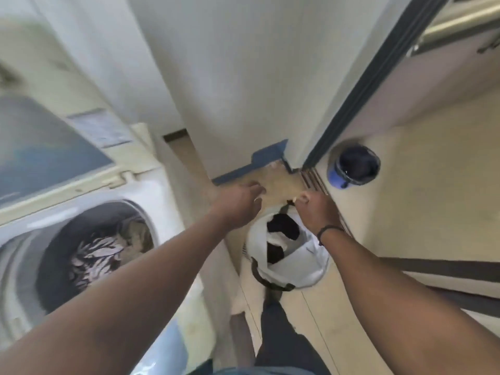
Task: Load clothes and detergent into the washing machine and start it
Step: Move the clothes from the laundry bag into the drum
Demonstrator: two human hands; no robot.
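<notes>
Washing machine [67, 239] fills the 9 o'clock side, door open, striped clothes [100, 255] lying inside the drum. White laundry basket [289, 255] on the floor at centre, at about 3 o'clock from the drum; dark and white garments [282, 230] in it. Blue bucket [353, 167] at 1 o'clock from the basket, well apart. Left hand [238, 204] reaches out above the basket's 11 o'clock rim, fingers loose, grasping nothing. Right hand [316, 209] over the 1 o'clock rim, fingers curled; blurred, possibly pinching something pale — cannot tell. Black wristband [328, 230] on that wrist.
</notes>
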